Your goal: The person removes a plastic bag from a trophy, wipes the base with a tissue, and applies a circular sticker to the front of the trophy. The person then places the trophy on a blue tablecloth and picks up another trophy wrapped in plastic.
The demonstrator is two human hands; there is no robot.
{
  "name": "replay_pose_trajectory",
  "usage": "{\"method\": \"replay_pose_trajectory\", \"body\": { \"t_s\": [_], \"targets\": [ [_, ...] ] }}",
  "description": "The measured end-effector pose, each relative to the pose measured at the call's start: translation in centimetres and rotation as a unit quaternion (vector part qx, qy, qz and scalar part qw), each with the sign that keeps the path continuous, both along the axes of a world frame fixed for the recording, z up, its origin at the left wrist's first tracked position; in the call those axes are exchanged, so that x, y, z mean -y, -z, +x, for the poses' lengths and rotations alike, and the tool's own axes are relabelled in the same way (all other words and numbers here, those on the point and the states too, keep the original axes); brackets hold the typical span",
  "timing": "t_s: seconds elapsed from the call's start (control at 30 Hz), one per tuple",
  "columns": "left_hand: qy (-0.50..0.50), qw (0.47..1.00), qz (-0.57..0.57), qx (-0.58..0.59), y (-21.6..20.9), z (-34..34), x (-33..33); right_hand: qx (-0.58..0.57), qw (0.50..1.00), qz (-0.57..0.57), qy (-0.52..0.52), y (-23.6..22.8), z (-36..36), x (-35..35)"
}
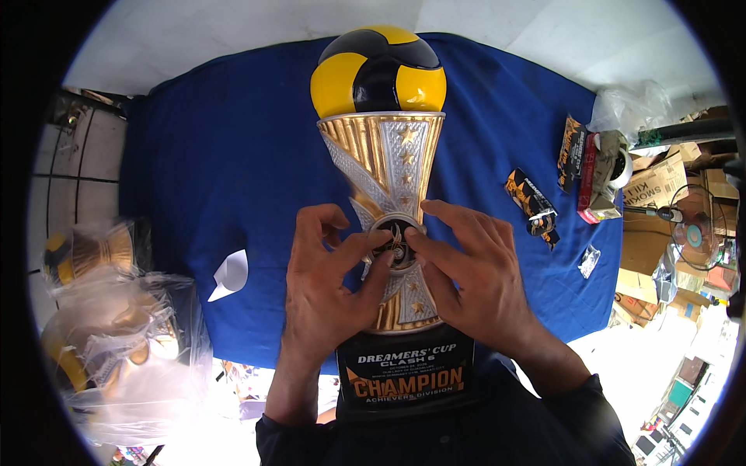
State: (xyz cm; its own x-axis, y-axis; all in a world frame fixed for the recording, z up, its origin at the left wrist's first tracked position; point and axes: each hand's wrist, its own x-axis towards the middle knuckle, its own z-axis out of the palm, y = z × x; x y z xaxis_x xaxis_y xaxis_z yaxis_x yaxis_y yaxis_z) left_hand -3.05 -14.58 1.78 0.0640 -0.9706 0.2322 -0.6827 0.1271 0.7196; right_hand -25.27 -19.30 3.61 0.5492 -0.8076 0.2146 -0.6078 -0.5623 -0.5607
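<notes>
A tall gold and silver trophy point(381, 163) lies lengthwise before me, topped by a glossy yellow and black ball point(378, 74). Its black base point(408, 380), with a printed orange and white label, is nearest my body. A round black emblem point(399, 255) sits in a silver ring at the trophy's narrow waist. My left hand point(326, 272) has its thumb and forefinger at the emblem's left side. From the other side, my right hand point(480, 276) presses the emblem with its thumb, its forefinger on the trophy's edge. Fingers cover part of the emblem.
Blue cloth point(225, 155) covers the table. A curled white paper point(230, 275) lies left; plastic-wrapped trophies point(124, 342) stand beyond it. On the right are black and orange labels point(531, 208), a red box point(588, 182), a tape roll point(621, 168) and a fan point(694, 229).
</notes>
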Motion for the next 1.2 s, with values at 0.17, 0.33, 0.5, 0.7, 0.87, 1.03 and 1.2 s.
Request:
{"method": "replay_pose_trajectory", "body": {
  "t_s": [0.17, 0.33, 0.5, 0.7, 0.87, 1.03, 1.2],
  "targets": [
    [0.028, 1.000, 0.001, 0.011, 0.2, -0.1, 0.2, -0.025, 0.999, 0.023, -0.014, -0.7, -0.1, -0.1],
    [-0.005, 1.000, 0.017, 0.024, -0.2, -0.2, -0.1, -0.043, 0.999, 0.029, -0.010, -1.2, -0.4, -0.4],
    [-0.023, 1.000, 0.003, -0.009, 0.0, -0.1, -0.6, -0.045, 0.998, 0.052, -0.002, -1.6, -0.2, -1.0],
    [0.008, 0.994, -0.008, -0.109, 1.7, 0.1, -0.2, -0.053, 0.998, 0.039, -0.014, -1.6, 1.3, -1.5],
    [-0.019, 0.996, 0.016, -0.090, 1.6, 0.2, -0.4, -0.067, 0.996, 0.040, -0.034, -1.7, 1.2, -0.7],
    [0.002, 0.993, 0.053, -0.110, 1.2, 0.0, -0.3, -0.058, 0.996, 0.044, -0.045, -1.6, 1.5, -0.3],
    [0.007, 0.992, 0.054, -0.117, 1.4, 0.0, -0.1, -0.072, 0.994, 0.045, -0.062, -1.5, 1.8, 0.1]
  ]
}}
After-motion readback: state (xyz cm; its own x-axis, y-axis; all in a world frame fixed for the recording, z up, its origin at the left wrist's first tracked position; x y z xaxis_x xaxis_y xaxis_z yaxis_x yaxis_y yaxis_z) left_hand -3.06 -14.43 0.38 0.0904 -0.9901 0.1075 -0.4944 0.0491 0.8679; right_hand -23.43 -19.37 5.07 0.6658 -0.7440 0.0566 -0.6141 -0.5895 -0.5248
